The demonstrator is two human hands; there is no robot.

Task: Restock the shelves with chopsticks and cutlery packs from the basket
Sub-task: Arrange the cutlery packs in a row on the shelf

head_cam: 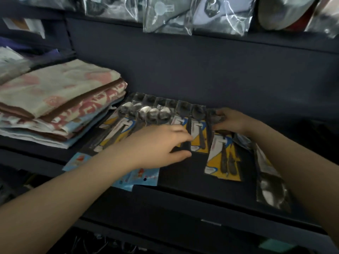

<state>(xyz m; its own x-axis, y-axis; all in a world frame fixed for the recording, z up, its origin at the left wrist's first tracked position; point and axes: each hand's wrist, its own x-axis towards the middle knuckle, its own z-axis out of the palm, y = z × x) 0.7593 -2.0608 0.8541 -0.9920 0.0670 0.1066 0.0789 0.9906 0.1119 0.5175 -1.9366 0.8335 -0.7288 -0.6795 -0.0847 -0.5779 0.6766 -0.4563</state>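
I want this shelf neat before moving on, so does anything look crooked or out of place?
Yes. The light blue flat packet hangs over the dark shelf's front edge, partly under the left hand. The clear plastic spoon pack at the right lies askew, unlike the yellow-card spoon packs.

A dark shelf (176,173) carries spoon packs (199,132) in a row. Folded towels (60,99) are stacked at its left, blue packets (145,177) at the front edge

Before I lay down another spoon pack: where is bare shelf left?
Bare shelf lies at the front, between the blue packs under the left hand and the yellow spoon pack below the right hand. The right end past the silver pack looks free too. The back row beside the folded towels is crowded.
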